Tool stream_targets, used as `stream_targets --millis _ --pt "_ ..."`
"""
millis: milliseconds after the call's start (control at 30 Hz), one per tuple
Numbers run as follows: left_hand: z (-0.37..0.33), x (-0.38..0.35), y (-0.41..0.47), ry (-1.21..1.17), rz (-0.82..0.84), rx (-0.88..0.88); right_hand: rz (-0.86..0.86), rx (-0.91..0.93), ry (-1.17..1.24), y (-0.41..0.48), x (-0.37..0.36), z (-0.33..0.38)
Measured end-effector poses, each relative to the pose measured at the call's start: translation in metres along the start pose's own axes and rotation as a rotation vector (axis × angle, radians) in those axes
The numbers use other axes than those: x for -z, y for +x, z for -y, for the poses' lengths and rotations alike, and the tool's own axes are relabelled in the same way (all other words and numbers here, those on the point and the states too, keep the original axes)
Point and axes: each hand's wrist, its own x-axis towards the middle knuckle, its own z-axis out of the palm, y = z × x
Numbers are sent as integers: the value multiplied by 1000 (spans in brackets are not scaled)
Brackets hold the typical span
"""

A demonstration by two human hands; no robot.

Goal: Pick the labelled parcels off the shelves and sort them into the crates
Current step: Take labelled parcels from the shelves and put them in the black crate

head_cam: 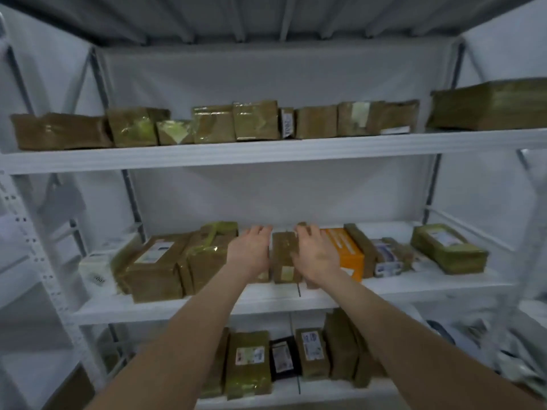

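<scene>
Fingers (260, 230) of both hands are spread and grasp nothing yet, flanking the brown parcel (284, 255) on the middle shelf (325, 294). Its neighbours press close at 3 and 9 o'clock; lifting could drag the orange box (346, 253) out.

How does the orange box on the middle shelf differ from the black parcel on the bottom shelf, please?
The orange box is bright orange; the black parcel is dark. The orange box sits right beside the right hand; the black parcel lies one shelf lower, away from both hands. The orange box looks bulkier, the black parcel slimmer. Both stand among brown wrapped parcels.
</scene>
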Motion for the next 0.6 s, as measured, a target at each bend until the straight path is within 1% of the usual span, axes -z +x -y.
stream_targets --millis 167,333,467,600 --pt "-46 45 45 -36 -89 -128 -128 -69 -14 20 57 -34" --pt "-91 86 89 -61 -206 -202 -234 -125 -62 42 105 -66" --pt "-134 104 120 -64 -270 -266 -306 -169 -80 60 142 -100" --pt "-180 113 147 -55 -378 -311 -382 -193 -75 83 170 -142"
